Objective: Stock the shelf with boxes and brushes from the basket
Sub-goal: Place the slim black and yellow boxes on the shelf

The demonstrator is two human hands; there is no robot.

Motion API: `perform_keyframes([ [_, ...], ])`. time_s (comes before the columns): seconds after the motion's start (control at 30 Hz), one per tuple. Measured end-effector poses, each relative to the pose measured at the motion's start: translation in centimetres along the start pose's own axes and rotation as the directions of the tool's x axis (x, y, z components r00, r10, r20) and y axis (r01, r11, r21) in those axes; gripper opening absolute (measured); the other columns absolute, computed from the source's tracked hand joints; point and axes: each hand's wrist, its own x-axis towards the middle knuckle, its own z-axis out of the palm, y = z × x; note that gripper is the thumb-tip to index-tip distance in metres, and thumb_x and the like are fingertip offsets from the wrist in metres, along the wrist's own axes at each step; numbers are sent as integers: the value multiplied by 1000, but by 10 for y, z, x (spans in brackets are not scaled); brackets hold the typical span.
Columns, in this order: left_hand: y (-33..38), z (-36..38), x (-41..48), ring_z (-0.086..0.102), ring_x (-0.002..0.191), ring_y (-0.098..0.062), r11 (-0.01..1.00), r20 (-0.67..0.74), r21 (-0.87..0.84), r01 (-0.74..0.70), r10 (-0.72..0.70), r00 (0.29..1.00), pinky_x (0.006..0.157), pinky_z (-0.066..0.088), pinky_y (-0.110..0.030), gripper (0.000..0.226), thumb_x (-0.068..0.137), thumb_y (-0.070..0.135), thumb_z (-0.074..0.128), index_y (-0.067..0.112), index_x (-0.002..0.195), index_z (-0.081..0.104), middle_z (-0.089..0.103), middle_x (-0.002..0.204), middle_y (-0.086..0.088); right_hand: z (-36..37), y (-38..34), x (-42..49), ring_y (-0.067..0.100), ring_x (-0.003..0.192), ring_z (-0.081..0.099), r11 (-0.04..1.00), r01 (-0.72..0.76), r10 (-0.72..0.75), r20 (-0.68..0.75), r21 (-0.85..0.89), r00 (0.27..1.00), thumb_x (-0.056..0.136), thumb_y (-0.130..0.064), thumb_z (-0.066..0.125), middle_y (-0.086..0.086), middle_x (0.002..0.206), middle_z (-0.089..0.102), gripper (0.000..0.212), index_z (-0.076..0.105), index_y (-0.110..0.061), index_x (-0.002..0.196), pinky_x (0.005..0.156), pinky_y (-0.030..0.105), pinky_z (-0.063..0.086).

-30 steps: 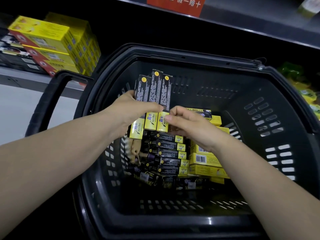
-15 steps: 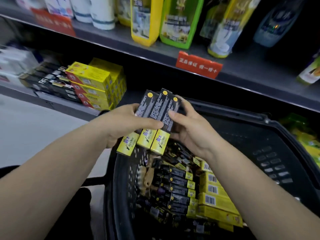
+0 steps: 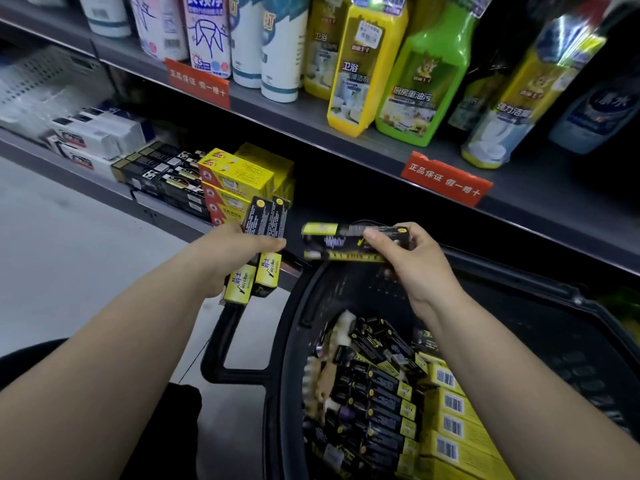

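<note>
Split apart now is the fan of slim black-and-yellow cardboard packs that both hands gripped together half a second ago: two boxes point(image 3: 265, 220) stay with my left hand point(image 3: 225, 258), and the third box point(image 3: 346, 237) has gone off with my right hand point(image 3: 415, 268). Nearest me, inside the black plastic shopping basket point(image 3: 287, 341), loose boxes point(image 3: 381, 393) of the same kind lie in rows, with flat yellow barcoded cartons point(image 3: 450, 427) along their right and pale wooden-handled brushes point(image 3: 323, 379) at their left. Above the basket's far-left rim, my left fingers curl round their pair, held nearly upright with the yellow ends down. Over the basket's far rim, my right thumb and fingers pinch the third one, crosswise and blurred. Beyond the basket, a grey metal shelf point(image 3: 104, 188) carries a stack of bright yellow packets point(image 3: 239, 174). Higher up stand a yellow bottle point(image 3: 360, 71) and a green bottle point(image 3: 426, 81) behind a red price tag point(image 3: 446, 180).
</note>
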Motion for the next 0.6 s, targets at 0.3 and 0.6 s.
perform_keyframes([
  [0.3, -4, 43, -11, 64, 73, -26, 973, 162, -218, 70, -34, 986, 61, 53, -35, 32, 81, 22, 72, 9, 106, 59, 66, 91, -11, -21, -9, 12, 10, 64, 67, 999, -36, 36, -50, 4, 998, 78, -38, 72, 2, 87, 67, 26, 60, -19, 91, 54, 19, 49],
  [0.6, -5, 72, -14, 64, 62, -19, 784, 166, -604, 146, -56, 985, 53, 55, -29, 21, 84, 22, 68, 9, 100, 63, 67, 84, -7, -21, -8, 7, 17, 70, 61, 998, -56, 61, 144, -43, 988, 82, -13, 67, 4, 78, 67, 6, 66, -19, 81, 74, 34, 51],
])
